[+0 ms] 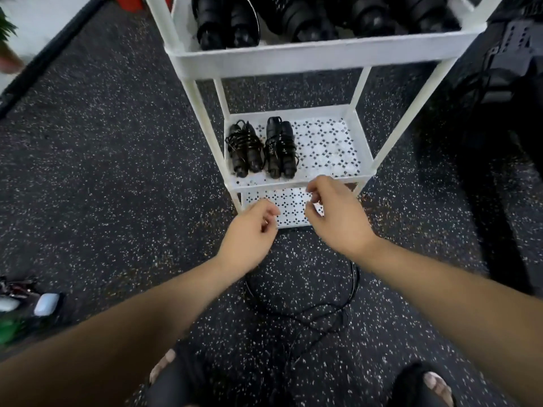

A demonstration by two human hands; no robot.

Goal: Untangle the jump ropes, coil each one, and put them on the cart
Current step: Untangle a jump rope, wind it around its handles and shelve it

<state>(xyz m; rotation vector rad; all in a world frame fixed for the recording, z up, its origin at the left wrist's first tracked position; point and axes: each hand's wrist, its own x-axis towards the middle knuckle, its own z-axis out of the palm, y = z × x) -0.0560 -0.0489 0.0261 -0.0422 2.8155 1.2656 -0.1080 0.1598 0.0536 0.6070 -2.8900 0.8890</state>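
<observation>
The floor (102,171) is dark with lots of tiny white specks; a green plant (6,27) peeks in at the far left corner; some big black gear (505,69) stands on the right, too dark to make out; a small white case (47,304) lies on the floor at the left.

A white cart (188,83) stands in front of the person; its top shelf (293,58) is packed with black rope bundles (226,22); the middle shelf (323,133) has little holes in it and holds two coiled jump ropes side by side at its left end, the left coil (245,148) and the right coil (280,148), which touch each other; only the front part of the bottom shelf (291,201) shows.

A loose jump rope (308,306) lies in thin black loops on the floor, under the person's arms and just in front of the cart.

The left hand (249,227) and the right hand (335,212) are close together over the front of the bottom shelf; the fingers of both are curled in; the picture is too blurry to tell if they pinch the thin rope or hold nothing.

Two feet (437,383) in dark sandals show at the bottom.
</observation>
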